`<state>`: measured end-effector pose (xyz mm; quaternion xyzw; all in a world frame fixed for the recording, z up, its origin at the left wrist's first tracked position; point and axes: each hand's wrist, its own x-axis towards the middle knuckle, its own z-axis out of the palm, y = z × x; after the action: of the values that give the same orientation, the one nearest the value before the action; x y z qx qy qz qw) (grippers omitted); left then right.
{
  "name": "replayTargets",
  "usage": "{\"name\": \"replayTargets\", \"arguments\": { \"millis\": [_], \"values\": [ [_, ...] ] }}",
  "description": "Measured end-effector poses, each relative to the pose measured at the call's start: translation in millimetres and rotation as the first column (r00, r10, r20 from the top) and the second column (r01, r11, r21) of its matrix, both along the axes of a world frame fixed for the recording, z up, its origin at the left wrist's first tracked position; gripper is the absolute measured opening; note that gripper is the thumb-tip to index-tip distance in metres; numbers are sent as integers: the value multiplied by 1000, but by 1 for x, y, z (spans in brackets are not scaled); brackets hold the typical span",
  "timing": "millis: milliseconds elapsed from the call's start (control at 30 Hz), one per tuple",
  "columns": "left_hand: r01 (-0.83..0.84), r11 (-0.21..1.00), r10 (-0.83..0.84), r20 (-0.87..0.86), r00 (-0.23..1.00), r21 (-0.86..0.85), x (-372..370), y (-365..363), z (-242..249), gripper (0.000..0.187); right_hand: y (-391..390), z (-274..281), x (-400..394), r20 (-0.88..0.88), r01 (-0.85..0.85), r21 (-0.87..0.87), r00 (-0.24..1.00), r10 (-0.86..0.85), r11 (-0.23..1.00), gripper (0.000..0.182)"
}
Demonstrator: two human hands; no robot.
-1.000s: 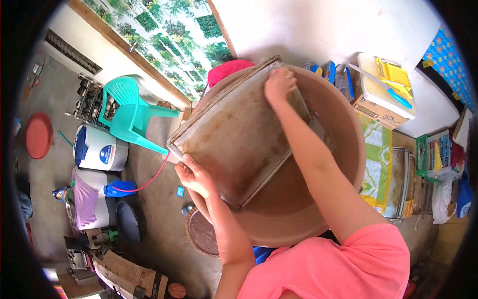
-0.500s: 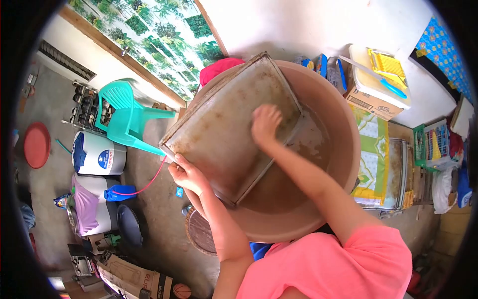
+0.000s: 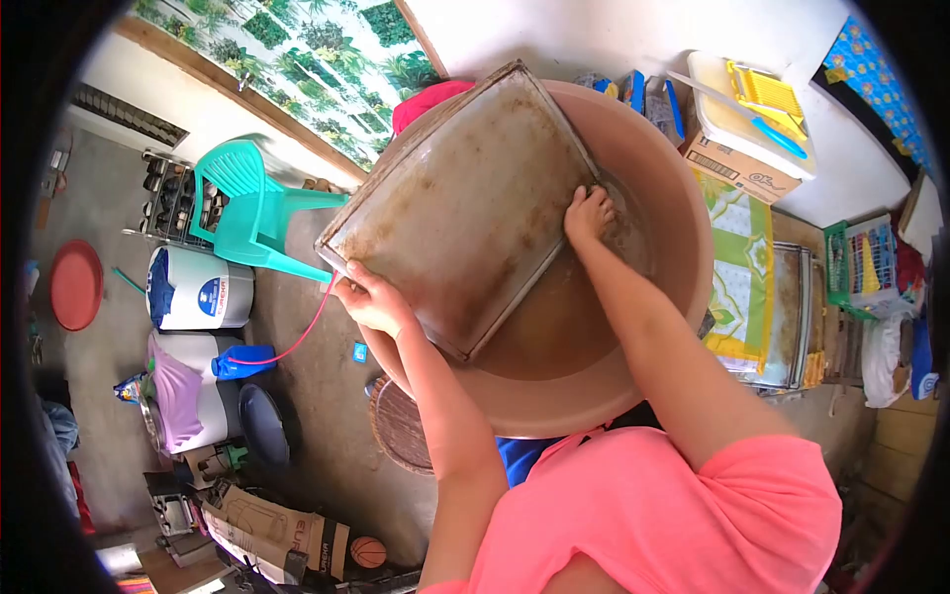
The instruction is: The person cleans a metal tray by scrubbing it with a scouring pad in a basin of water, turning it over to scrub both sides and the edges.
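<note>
A large rectangular baking tray (image 3: 455, 208), metal with brown stains, leans at a slant over a wide brown plastic basin (image 3: 683, 247). My left hand (image 3: 374, 297) grips the tray's lower left edge, thumb on the near face. My right hand (image 3: 591, 213) is closed at the tray's right edge, close to its corner and above the water. Whatever its curled fingers hold is hidden. Murky brown water (image 3: 539, 342) lies in the basin below the tray.
A green plastic chair (image 3: 242, 213) stands left of the basin. On the right, a cardboard box (image 3: 737, 163) bears a white lid, a yellow grater and a blue-handled knife. More trays (image 3: 787, 317) are stacked beside a patterned cloth (image 3: 737, 267). A woven basket (image 3: 401, 426) sits below the basin.
My right hand has moved from the middle of the tray's face to its right edge. The left hand keeps its grip. The whole view has shifted slightly.
</note>
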<state>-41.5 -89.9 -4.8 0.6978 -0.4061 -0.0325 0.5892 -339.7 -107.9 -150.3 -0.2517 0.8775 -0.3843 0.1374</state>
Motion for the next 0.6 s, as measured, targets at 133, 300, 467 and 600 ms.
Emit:
{"name": "replayTargets", "arguments": {
  "millis": [133, 300, 467, 600],
  "values": [
    [-52, 998, 53, 30, 998, -28, -7, -2, 6, 44, 36, -11, 82, 32, -105, -160, 993, 112, 982, 68],
    [-122, 990, 115, 104, 988, 65, -4, -6, -6, 47, 121, 27, 193, 423, -495, -36, 779, 462, 868, 81],
    [-150, 970, 138, 74, 988, 193, -3, -4, -10, 46, 132, 56, 176, 580, -667, -14, 602, 549, 745, 87],
    [-96, 926, 85, 46, 995, 365, -7, 3, 0, 52, 93, 48, 125, 424, -517, -52, 763, 487, 854, 77]
  ]
}}
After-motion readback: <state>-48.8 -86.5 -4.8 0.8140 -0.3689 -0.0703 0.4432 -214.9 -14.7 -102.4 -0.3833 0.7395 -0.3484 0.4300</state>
